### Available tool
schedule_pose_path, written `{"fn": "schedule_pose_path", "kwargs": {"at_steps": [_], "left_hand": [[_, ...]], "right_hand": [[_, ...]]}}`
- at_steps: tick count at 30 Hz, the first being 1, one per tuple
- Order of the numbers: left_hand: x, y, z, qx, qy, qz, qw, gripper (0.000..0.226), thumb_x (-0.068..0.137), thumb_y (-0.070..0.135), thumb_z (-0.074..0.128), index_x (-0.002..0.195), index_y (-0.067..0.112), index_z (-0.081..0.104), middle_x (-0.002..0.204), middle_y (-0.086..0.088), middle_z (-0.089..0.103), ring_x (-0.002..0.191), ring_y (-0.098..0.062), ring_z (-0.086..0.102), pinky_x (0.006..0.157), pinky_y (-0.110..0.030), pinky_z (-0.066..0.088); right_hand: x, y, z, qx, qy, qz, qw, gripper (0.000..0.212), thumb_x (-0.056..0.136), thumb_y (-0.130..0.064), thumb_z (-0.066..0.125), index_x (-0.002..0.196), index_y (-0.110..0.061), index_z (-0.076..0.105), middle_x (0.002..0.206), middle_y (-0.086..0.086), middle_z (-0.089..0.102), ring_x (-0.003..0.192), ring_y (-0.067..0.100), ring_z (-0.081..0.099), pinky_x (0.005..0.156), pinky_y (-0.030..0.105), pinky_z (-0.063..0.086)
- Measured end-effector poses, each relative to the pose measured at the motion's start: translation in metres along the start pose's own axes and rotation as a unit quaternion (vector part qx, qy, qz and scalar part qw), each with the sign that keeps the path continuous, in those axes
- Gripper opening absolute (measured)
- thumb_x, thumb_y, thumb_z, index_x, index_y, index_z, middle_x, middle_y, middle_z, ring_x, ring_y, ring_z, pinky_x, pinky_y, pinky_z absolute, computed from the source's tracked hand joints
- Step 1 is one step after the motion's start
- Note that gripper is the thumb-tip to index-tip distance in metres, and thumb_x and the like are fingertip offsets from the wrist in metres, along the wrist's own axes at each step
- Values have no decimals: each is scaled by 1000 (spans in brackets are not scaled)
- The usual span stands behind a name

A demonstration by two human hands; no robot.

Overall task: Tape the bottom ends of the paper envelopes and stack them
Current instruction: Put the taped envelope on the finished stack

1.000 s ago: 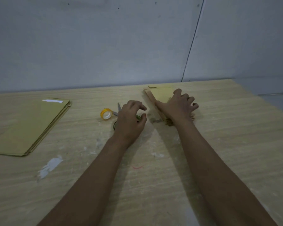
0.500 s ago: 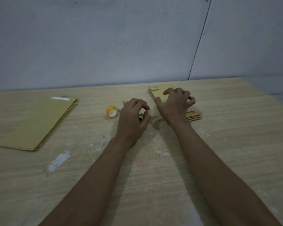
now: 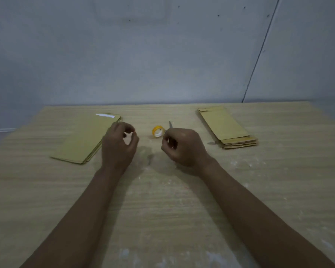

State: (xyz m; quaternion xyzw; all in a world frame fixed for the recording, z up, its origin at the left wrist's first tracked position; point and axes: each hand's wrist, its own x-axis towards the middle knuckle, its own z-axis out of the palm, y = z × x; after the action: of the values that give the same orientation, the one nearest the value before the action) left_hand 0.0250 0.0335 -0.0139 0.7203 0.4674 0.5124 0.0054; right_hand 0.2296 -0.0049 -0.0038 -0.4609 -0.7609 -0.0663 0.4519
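Observation:
A stack of brown paper envelopes [image 3: 225, 125] lies at the right of the wooden table [image 3: 162, 209]. A second envelope stack [image 3: 87, 140], with a white strip at its far end, lies at the left. Between them sits a yellow roll of tape [image 3: 158, 131]. The scissors [image 3: 170, 124] show only a blade tip beyond my right hand [image 3: 183, 147], whose fingers curl around the handle end. My left hand [image 3: 119, 146] hovers by the left stack's right edge, with its fingers loosely curled and nothing in them.
A grey wall rises right behind the table's far edge. White smears mark the tabletop near its front edge and to the right of my right wrist.
My right hand left the right envelope stack and moved left onto the scissors. My left hand came off the scissors and went left toward the other stack. The view pulled back.

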Motion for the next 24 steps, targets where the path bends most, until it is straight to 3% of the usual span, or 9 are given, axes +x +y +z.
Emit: {"fn": "schedule_pose_path", "kwargs": {"at_steps": [3, 6, 10, 14, 24], "left_hand": [[3, -32, -25, 122, -2, -93, 988, 22, 78, 31, 62, 95, 19, 68, 101, -9, 61, 95, -36, 58, 81, -46, 45], [1, -59, -44, 202, -54, -192, 959, 33, 81, 34, 72, 112, 23, 66, 126, -9, 56, 121, -36, 48, 100, -51, 34], [1, -78, -56, 243, -147, -300, 911, 65, 85, 54, 66, 140, 25, 46, 157, -9, 30, 145, -34, 23, 113, -55, 18], [2, -79, -58, 270, -169, -334, 887, 80, 84, 67, 58, 148, 22, 37, 154, -14, 33, 141, -35, 27, 111, -53, 19], [9, -82, -66, 197, -106, -387, 894, 82, 76, 70, 62, 139, 19, 48, 141, -16, 49, 131, -37, 32, 104, -48, 24]], "right_hand": [[-2, -22, 12, 12, -67, -20, 997, 8, 78, -23, 65, 71, -18, 64, 60, -5, 62, 55, 16, 58, 51, 29, 43], [-1, -38, 29, 22, -151, -20, 988, 8, 79, -26, 64, 74, -19, 66, 66, -4, 65, 61, 17, 60, 54, 33, 47], [8, -53, 51, 52, -206, 2, 977, 10, 80, -26, 63, 77, -19, 69, 69, -4, 67, 64, 17, 61, 57, 35, 49], [16, -62, 67, 84, -219, 32, 972, 10, 80, -24, 63, 77, -17, 70, 69, -4, 68, 64, 15, 62, 59, 36, 51], [19, -64, 78, 94, -241, 59, 964, 9, 79, -23, 64, 77, -18, 71, 63, -14, 54, 63, 10, 56, 63, 37, 52]]}}
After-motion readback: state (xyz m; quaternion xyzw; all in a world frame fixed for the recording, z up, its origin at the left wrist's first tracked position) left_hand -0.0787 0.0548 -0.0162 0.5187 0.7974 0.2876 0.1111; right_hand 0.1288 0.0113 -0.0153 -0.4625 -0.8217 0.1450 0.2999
